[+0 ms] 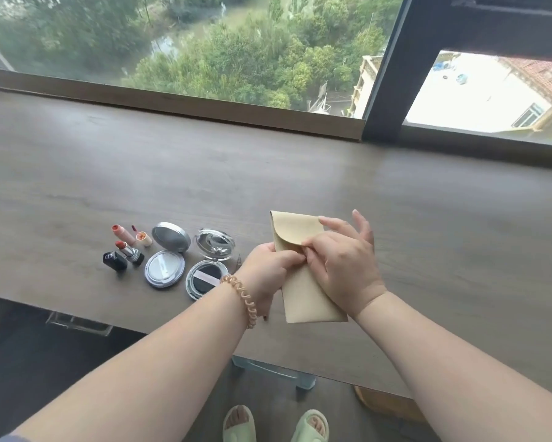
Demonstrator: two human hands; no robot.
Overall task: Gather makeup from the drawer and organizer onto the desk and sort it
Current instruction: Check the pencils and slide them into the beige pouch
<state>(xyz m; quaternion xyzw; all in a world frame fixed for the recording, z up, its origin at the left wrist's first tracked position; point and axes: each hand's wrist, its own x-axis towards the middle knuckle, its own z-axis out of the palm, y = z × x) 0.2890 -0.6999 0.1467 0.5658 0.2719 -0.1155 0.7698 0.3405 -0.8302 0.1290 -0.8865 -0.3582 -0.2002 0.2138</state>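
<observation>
I hold a beige soft pouch [303, 298] with its flap open above the wooden desk [268, 173]. My left hand [266, 269] grips the pouch's left edge at the mouth. My right hand [341, 260] pinches the pouch at the opening, its other fingers spread over the flap. To the left on the desk lie two open round compacts, a silver one [166, 255] and a clear one with a black puff [209, 266]. Further left are an open red lipstick [128, 252] with its black cap [115, 261], and an open peach lip tube [121, 232]. A small pointed tip [238, 261] shows beside my left hand.
A window sill [172, 103] and dark frame post [386, 90] run along the desk's far side. Under the front edge a clear acrylic organizer [80, 323] and a pale drawer unit [274, 374] stick out. My feet in green slippers [274, 422] stand below.
</observation>
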